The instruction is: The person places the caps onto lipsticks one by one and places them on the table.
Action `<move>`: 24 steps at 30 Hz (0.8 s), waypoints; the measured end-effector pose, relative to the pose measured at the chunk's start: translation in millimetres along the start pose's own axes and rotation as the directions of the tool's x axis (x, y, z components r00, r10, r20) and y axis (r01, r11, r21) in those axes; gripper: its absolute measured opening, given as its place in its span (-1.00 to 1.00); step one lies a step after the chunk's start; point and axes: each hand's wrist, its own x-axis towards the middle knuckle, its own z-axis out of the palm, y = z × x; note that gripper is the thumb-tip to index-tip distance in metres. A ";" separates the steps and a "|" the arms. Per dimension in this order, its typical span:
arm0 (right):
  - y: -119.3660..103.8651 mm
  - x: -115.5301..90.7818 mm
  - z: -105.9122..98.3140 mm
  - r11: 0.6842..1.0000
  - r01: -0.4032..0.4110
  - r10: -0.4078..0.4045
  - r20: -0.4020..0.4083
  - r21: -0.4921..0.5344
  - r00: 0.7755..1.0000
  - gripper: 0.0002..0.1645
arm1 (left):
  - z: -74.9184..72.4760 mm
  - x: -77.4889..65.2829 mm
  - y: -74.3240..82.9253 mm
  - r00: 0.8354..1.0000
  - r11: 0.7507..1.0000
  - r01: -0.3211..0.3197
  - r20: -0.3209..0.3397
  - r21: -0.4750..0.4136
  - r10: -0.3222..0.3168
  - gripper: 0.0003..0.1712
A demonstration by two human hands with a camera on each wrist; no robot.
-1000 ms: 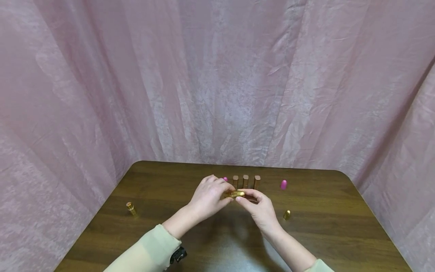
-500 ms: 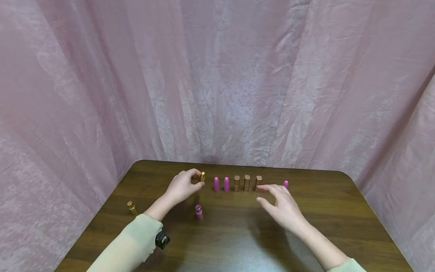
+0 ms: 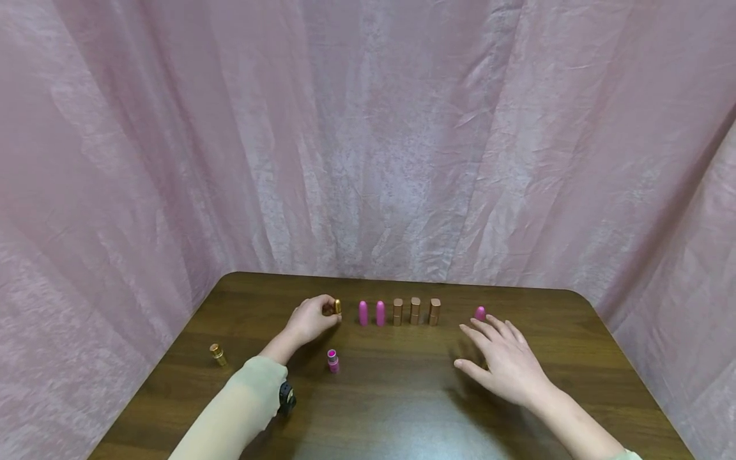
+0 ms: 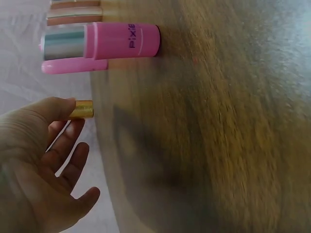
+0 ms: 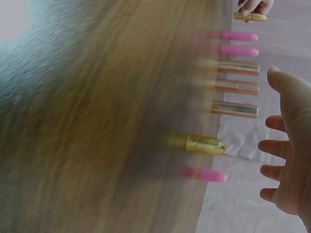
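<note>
In the head view my left hand (image 3: 309, 321) pinches a gold lipstick (image 3: 337, 306) upright at the left end of the row. The left wrist view shows its lower end (image 4: 85, 109) below the thumb, just above or at the tabletop. My right hand (image 3: 508, 365) is spread over the right of the table, fingers apart, holding nothing. Below it stands a small gold cap (image 5: 205, 144), mostly covered by the hand in the head view. Just beyond the fingertips is a pink cap (image 3: 480, 313). An uncapped pink lipstick (image 3: 333, 361) stands nearer the front.
Two pink lipsticks (image 3: 371, 313) and three rose-gold lipsticks (image 3: 415, 312) stand in a line along the back. A gold lipstick base (image 3: 218, 354) stands far left on the wooden table (image 3: 397, 409). Pink curtains (image 3: 368, 140) hang behind.
The hands have parted from the middle. The left hand carried the gold lipstick to the row's left end and lowered it; the right hand let go and moved right over the gold cap.
</note>
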 end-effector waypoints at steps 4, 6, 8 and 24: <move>6.4 -8.3 3.5 1.000 -0.005 0.006 0.004 -0.010 1.000 -0.13 | 7.0 4.6 -2.6 1.000 1.000 0.007 0.014 0.015 -0.008 -0.79; 8.7 -11.0 4.8 1.000 -0.006 0.006 0.003 -0.012 1.000 -0.13 | 9.2 5.9 -2.6 1.000 1.000 0.009 0.022 0.016 -0.009 -0.79; 10.5 -13.1 5.7 1.000 -0.006 0.006 0.002 -0.014 1.000 -0.13 | 10.9 7.1 -1.7 1.000 1.000 0.009 0.026 0.005 -0.009 -0.80; 16.1 -18.6 5.2 0.999 -0.046 0.046 -0.014 0.012 0.999 -0.17 | 20.0 7.3 -1.5 0.998 0.999 -0.026 0.055 0.026 0.024 -0.71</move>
